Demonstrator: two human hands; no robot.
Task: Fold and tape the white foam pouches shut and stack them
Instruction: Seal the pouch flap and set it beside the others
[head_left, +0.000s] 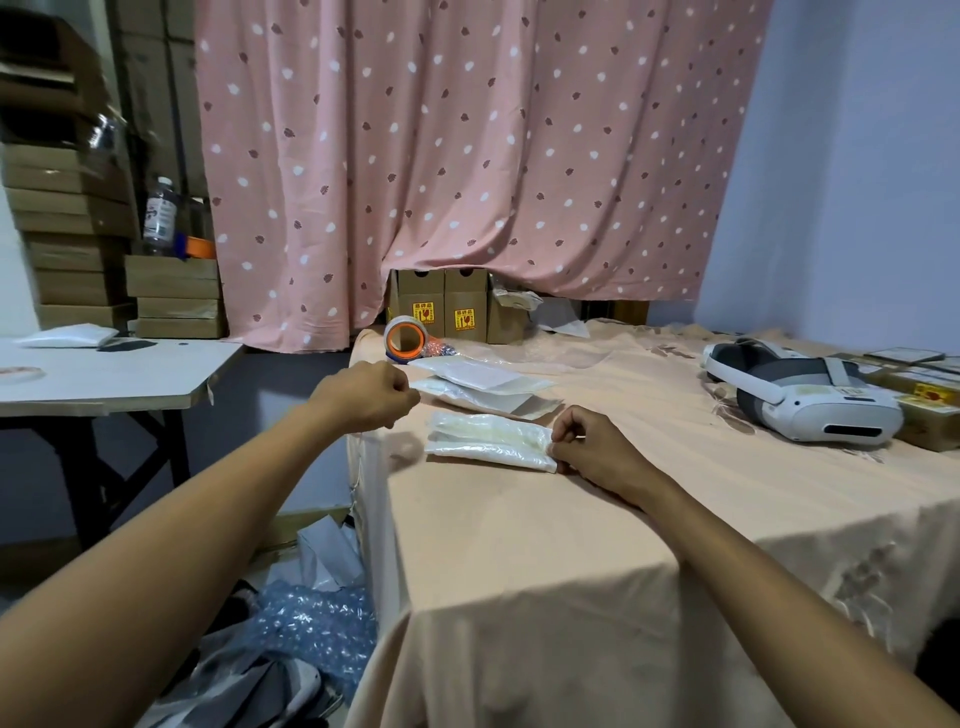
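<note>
1. My right hand (587, 447): fingers curled, fingertips and thumb pinching the right end of the folded foam pouch (488, 441); the wrist lies on the desk (571, 545).
2. My left hand (371, 395): raised over the desk's left edge, fingers curled in with the thumb against the forefinger. I cannot tell whether anything is pinched there.
3. Folded foam pouch: white and translucent, doubled lengthwise into a long, crinkled packet. It lies flat on the peach cloth of the desk, between my two hands.
4. Flat foam pouches (483, 384): a loose overlapping pile just behind the folded one, unfolded.
5. Tape roll (405, 338): orange core, standing on edge at the desk's far left corner, behind my left hand.
6. VR headset (800, 400): white and grey, on the right side of the desk, well apart from the pouch.
7. Cardboard boxes (441, 312): yellow labels, at the back under the hem of the pink spotted curtain (467, 156).
8. White side table (104, 374): to the left, with stacked brown cartons (67, 234) and a clear bottle (161, 213) behind it.
9. Bubble wrap (311, 634): heaped on the floor beside the desk.
</note>
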